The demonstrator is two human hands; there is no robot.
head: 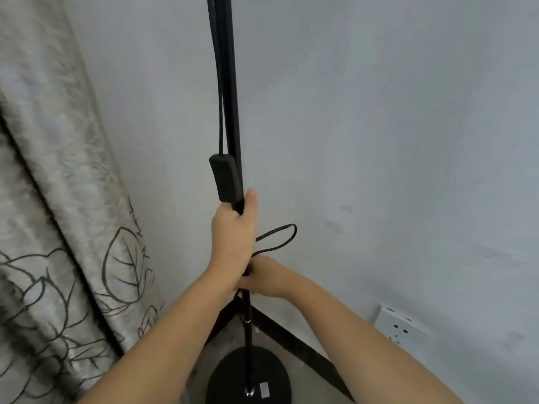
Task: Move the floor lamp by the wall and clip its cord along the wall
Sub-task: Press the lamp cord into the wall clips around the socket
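Note:
A black floor lamp stands in the room corner, its thin pole point(230, 97) rising out of the top of the view from a round black base point(230, 380) on the floor. My left hand point(233, 237) grips the pole just below the black inline switch point(226, 177). Lower on the pole, my right hand point(262, 277) is closed around the pole together with the black cord. A loop of the cord point(287, 237) sticks out to the right of my hands. Above the switch the cord runs up beside the pole.
White walls meet in the corner behind the lamp, with a dark baseboard point(294, 336) along the floor. A white wall socket point(401, 323) sits low on the right wall. A patterned grey curtain point(58, 228) hangs at the left.

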